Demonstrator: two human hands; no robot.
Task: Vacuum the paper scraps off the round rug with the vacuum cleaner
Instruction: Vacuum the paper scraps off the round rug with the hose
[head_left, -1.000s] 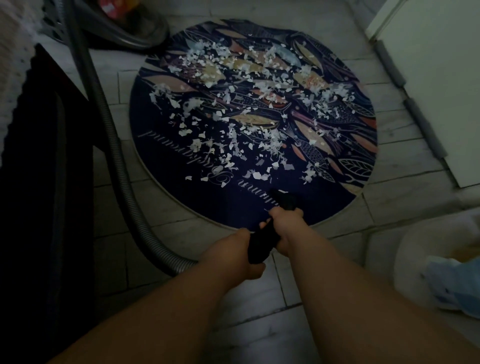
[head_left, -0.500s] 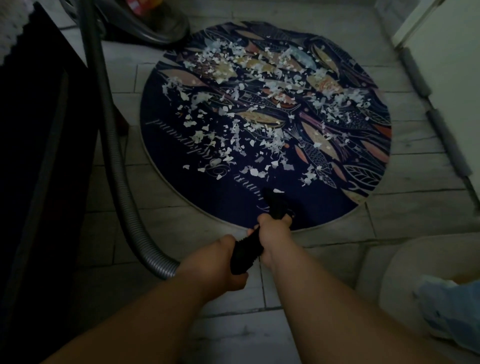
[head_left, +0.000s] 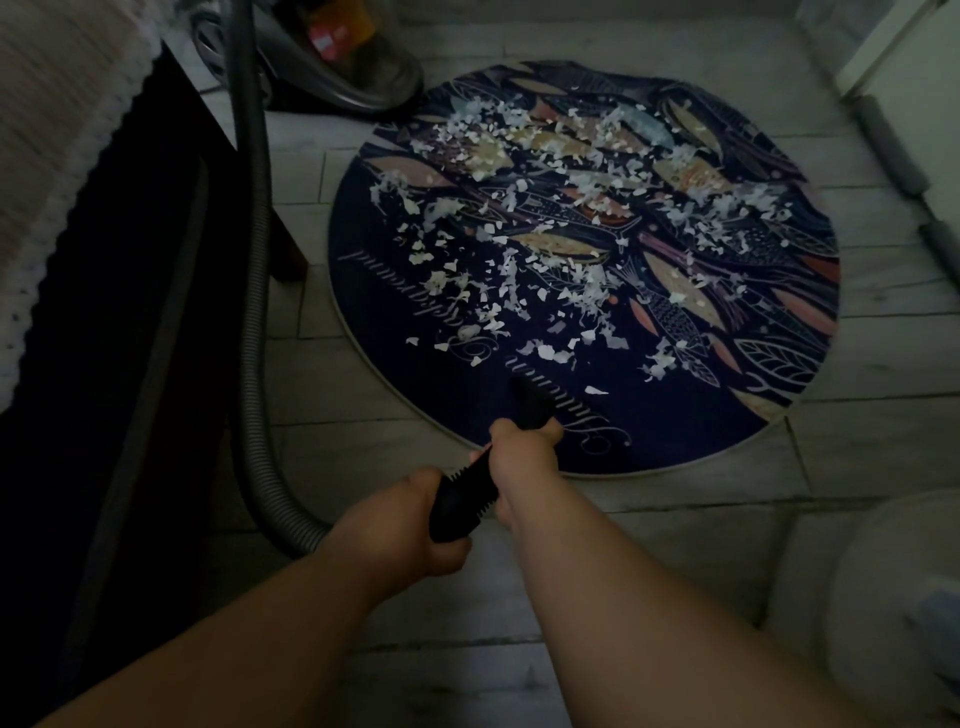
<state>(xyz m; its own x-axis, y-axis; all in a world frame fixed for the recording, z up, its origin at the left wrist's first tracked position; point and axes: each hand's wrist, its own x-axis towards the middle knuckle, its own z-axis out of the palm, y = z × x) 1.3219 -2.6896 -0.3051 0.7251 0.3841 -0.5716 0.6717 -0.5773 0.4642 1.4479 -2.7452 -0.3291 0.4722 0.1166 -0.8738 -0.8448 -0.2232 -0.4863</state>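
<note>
The black nozzle (head_left: 530, 408) is gripped by the left hand (head_left: 410, 519) and right hand (head_left: 522, 457) over the near edge of the rug (head_left: 675, 436).

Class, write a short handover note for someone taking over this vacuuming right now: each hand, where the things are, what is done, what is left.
Hands: the left hand grips the rear of the black vacuum wand; the right hand grips it further forward.
Things: the nozzle is at the near edge of the round rug, just short of the nearest paper scraps, which cover the rug's middle and far half. The hose runs along the left to the vacuum cleaner body beyond the rug.
Done: wand in hand, nozzle at the rug.
Left: nearly all the scraps, it seems.
</note>
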